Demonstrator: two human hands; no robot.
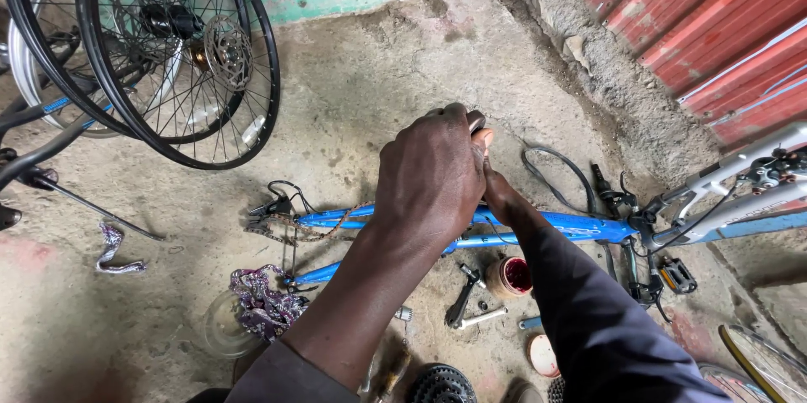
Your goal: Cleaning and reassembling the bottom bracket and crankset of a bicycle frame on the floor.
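Observation:
A blue bicycle frame [555, 223] lies across the concrete floor, with a chain [290, 231] and derailleur at its left end. My left hand [430, 174] is a closed fist above the frame's middle, wrapped around a dark round-ended handle [476, 121] that sticks out of the top of the fist. My right hand [498, 191] comes in from the right in a dark blue sleeve and is mostly hidden behind the left fist. Only its wrist and a thumb tip against the handle show.
Two spoked wheels [181, 54] with a disc rotor lean at the upper left. On the floor lie a purple rag [262, 300], a small tub of red grease [509, 277], wrenches [467, 300], a cog cluster [441, 384], a pedal [677, 275] and a loose cable [559, 169]. A silver frame [744, 176] and red corrugated wall stand at right.

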